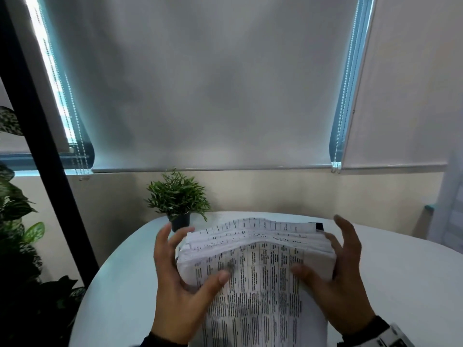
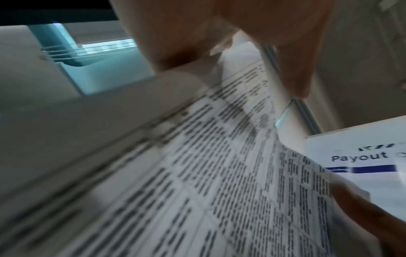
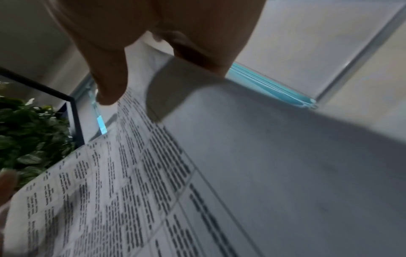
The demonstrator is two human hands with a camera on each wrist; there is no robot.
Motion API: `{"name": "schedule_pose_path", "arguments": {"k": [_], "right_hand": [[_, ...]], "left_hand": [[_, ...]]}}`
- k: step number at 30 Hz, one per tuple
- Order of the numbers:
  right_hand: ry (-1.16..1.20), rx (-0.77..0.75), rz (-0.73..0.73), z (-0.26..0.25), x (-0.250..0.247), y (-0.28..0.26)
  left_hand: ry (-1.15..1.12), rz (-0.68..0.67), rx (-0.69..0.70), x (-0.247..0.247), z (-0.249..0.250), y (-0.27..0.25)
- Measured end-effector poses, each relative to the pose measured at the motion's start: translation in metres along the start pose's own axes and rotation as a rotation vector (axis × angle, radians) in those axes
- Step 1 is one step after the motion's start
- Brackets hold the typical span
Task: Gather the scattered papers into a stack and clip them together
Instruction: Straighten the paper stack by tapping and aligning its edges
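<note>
papers (image 1: pixel 258 269) stand in a thick stack between both hands, over the near part of the round white counter (image 1: pixel 400 266). the stack leans back toward the viewer, its upper edges fanned and uneven, a dark patch showing at the top right corner. the front sheet carries a printed table: narrow columns of small dark text split by thin ruled lines, too small and blurred to read.

left hand (image 1: pixel 175 279) cups the left side of the stack, its thumb pressed flat on the front sheet and its fingers spread and bent round the left edge. right hand (image 1: pixel 335 279) mirrors it on the right side, thumb on the front sheet, fingers splayed beside the right edge; the longest ones stand off the paper. neither hand closes tight, yet both have hold of the stack.

in the left wrist view, a separate white sheet (image 2: pixel 369 161) at the right edge reads "payout" above a dark blue bar, with a small logo above the word that cannot be read.

potted plant (image 1: pixel 178 199), small and green in a dark pot, stands on the counter's far edge, behind the left hand. grey roller blind (image 1: pixel 213 83) covers the window beyond.
</note>
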State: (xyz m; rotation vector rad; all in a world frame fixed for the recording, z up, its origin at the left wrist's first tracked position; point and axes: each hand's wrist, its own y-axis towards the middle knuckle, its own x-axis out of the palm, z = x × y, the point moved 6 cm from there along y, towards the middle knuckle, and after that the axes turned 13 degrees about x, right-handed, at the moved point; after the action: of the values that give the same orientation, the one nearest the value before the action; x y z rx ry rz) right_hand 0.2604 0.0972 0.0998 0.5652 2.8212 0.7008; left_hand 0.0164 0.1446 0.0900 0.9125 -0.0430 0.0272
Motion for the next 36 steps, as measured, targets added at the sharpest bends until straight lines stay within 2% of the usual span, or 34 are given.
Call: {"name": "schedule_pose_path", "arguments": {"k": [2, 4, 8, 11, 15, 17, 22, 24, 27, 31, 36], "right_hand": [[0.014, -0.043, 0.03, -0.002, 0.0, 0.002], [0.043, -0.058, 0.02, -0.004, 0.002, 0.003], [0.035, -0.056, 0.061, -0.003, 0.002, 0.004], [0.025, -0.064, 0.031, 0.002, 0.004, 0.003], [0.126, -0.028, 0.072, 0.009, 0.002, 0.002], [0.1, -0.032, 0.084, 0.002, 0.003, 0.003], [0.065, -0.153, 0.065, -0.018, 0.003, 0.007], [-0.009, -0.137, 0.033, -0.013, 0.005, 0.004], [0.006, -0.055, 0.044, -0.003, 0.011, -0.001], [-0.008, -0.096, 0.084, -0.005, 0.009, 0.005], [0.014, -0.021, 0.005, 0.008, 0.012, 0.001]], "left_hand": [[0.115, -0.02, 0.097, 0.001, 0.006, 0.007], [0.142, -0.023, 0.138, 0.001, 0.005, 0.01], [0.049, 0.027, 0.098, 0.001, -0.001, 0.008], [0.096, 0.034, 0.084, -0.001, -0.005, 0.005], [0.122, 0.061, 0.059, -0.002, -0.003, 0.007], [0.126, 0.08, 0.052, -0.001, 0.003, 0.011], [0.143, 0.087, 0.148, -0.004, 0.02, 0.024], [0.099, 0.05, 0.119, -0.001, 0.014, 0.018], [0.098, 0.052, 0.064, 0.001, 0.0, 0.009], [0.153, 0.062, 0.076, -0.002, -0.001, 0.019], [0.119, 0.019, -0.003, -0.005, -0.012, 0.009]]}}
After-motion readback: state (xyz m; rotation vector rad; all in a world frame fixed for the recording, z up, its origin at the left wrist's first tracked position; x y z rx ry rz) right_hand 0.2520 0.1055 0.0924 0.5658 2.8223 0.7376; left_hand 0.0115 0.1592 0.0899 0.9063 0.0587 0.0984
